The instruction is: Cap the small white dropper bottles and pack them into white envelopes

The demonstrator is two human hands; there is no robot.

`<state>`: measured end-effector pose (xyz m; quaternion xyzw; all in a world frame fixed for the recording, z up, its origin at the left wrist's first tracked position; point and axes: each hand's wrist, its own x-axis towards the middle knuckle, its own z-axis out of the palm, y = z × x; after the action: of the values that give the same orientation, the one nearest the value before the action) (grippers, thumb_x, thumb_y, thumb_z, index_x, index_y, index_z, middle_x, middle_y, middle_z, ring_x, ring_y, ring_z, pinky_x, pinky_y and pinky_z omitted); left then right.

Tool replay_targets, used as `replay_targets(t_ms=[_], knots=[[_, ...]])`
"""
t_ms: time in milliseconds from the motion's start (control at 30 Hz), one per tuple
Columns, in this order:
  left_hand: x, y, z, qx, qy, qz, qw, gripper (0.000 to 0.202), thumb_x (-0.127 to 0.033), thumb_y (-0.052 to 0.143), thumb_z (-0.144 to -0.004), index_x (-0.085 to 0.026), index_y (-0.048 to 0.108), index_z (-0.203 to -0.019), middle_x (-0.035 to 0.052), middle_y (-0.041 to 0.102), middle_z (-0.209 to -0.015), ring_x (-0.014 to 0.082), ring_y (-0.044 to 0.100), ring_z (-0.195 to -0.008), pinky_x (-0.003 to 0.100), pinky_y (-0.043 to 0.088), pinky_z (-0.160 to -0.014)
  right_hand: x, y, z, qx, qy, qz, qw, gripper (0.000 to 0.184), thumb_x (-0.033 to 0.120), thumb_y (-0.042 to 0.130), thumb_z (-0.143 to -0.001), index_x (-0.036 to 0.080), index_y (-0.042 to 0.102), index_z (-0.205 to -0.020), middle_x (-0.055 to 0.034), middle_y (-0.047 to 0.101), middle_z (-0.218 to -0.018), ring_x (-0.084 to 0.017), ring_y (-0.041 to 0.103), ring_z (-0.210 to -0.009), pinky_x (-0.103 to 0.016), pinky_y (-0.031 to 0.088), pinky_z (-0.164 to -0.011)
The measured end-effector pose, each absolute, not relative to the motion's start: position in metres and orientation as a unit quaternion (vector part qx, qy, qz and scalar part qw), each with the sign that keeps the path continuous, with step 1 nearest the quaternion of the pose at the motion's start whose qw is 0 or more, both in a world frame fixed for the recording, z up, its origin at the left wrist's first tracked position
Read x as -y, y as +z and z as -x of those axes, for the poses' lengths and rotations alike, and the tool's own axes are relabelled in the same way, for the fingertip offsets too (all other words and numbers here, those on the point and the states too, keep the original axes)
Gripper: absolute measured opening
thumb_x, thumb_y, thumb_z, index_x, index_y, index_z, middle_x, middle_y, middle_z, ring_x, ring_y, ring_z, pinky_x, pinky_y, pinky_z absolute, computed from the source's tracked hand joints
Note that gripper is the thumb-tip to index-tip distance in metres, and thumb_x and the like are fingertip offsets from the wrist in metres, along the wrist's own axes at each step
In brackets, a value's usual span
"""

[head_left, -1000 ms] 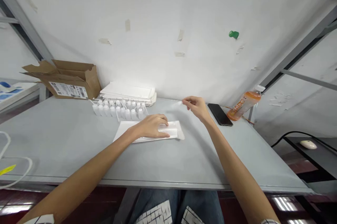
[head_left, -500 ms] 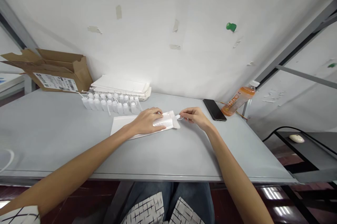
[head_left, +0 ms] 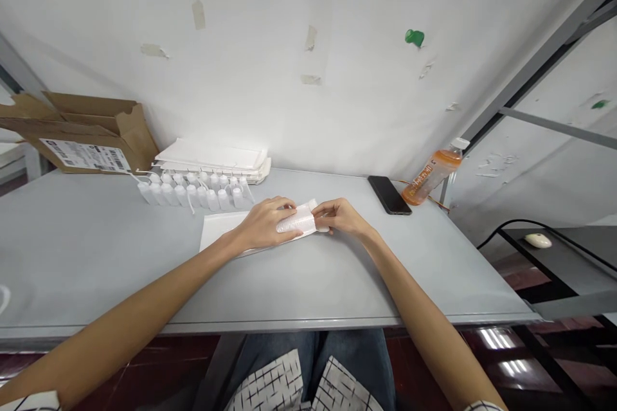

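One translucent white plastic pouch (head_left: 297, 220) at mid-frame, on one white paper sheet (head_left: 216, 235), clasped under the curled fingers of the left hand (head_left: 264, 224) and pinched at its right end by the right hand (head_left: 340, 216). Toward the upper left of the grey table (head_left: 87, 250), two tight rows of small white plastic squeeze bottles (head_left: 193, 192), count uncertain, beside one stack of white sheets (head_left: 212, 160) and one open cardboard box (head_left: 91, 134). At right, one black smartphone (head_left: 388, 195) and one orange-filled plastic bottle (head_left: 430, 172).

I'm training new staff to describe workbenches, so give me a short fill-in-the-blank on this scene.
The left hand and right hand both touch the white packet, with the black smartphone to its ____.
The cardboard box stands to the ____ of the row of small white bottles.
The plastic bottle beside the smartphone holds ____ liquid.

Missing words: right; left; orange.
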<state>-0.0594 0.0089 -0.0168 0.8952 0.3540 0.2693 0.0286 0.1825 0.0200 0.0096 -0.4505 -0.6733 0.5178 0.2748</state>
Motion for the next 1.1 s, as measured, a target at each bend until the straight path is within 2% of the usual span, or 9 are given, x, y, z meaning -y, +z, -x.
replay_targets(t_ms=[167,500,733,933,1100], knots=[[-0.009,-0.015,0.06,-0.354,0.26,-0.898,0.033,0.038,-0.049,0.061,-0.088,-0.019,0.073,-0.106,0.0101,0.069,-0.114,0.0256,0.065,-0.099,0.039,0.052,-0.084,-0.021,0.013,-0.189,0.707,0.443,0.476,0.278,0.022,0.034,0.077,-0.067,0.013,0.077,-0.073,-0.0011,0.063,-0.063,-0.008,0.039,-0.053,-0.026,0.031,-0.051],[-0.009,-0.015,0.06,-0.348,0.256,-0.901,0.033,0.037,-0.048,0.061,-0.088,-0.018,0.073,-0.105,0.0109,0.068,-0.116,0.0267,0.066,-0.099,0.041,0.052,-0.085,-0.022,0.003,-0.182,0.729,0.448,0.44,0.271,0.018,0.031,0.071,-0.066,0.014,0.074,-0.071,-0.0021,0.064,-0.071,-0.01,0.047,-0.059,-0.026,0.036,-0.055],[-0.007,-0.013,0.06,-0.344,0.251,-0.904,0.04,0.039,-0.05,0.059,-0.089,-0.019,0.073,-0.107,0.0103,0.069,-0.117,0.0262,0.065,-0.101,0.04,0.052,-0.086,-0.024,-0.011,-0.177,0.747,0.387,0.471,0.266,0.006,0.021,0.061,-0.062,0.016,0.06,-0.06,0.0016,0.054,-0.064,-0.01,0.044,-0.059,-0.024,0.033,-0.055],[-0.006,-0.01,0.062,-0.35,0.246,-0.903,0.048,0.038,-0.05,0.062,-0.087,-0.02,0.073,-0.109,0.0098,0.068,-0.118,0.0265,0.065,-0.102,0.039,0.052,-0.087,-0.021,-0.008,-0.172,0.764,0.321,0.51,0.23,0.016,0.023,0.059,-0.062,0.018,0.046,-0.053,0.0044,0.046,-0.059,-0.01,0.038,-0.058,-0.025,0.028,-0.055],[-0.006,-0.009,0.062,-0.349,0.24,-0.905,0.05,0.04,-0.05,0.062,-0.088,-0.019,0.073,-0.11,0.0105,0.068,-0.118,0.0271,0.065,-0.103,0.04,0.052,-0.087,-0.022,-0.004,-0.177,0.765,0.31,0.521,0.216,0.024,0.03,0.062,-0.064,0.019,0.044,-0.052,0.0051,0.042,-0.057,-0.01,0.035,-0.057,-0.026,0.027,-0.055]])
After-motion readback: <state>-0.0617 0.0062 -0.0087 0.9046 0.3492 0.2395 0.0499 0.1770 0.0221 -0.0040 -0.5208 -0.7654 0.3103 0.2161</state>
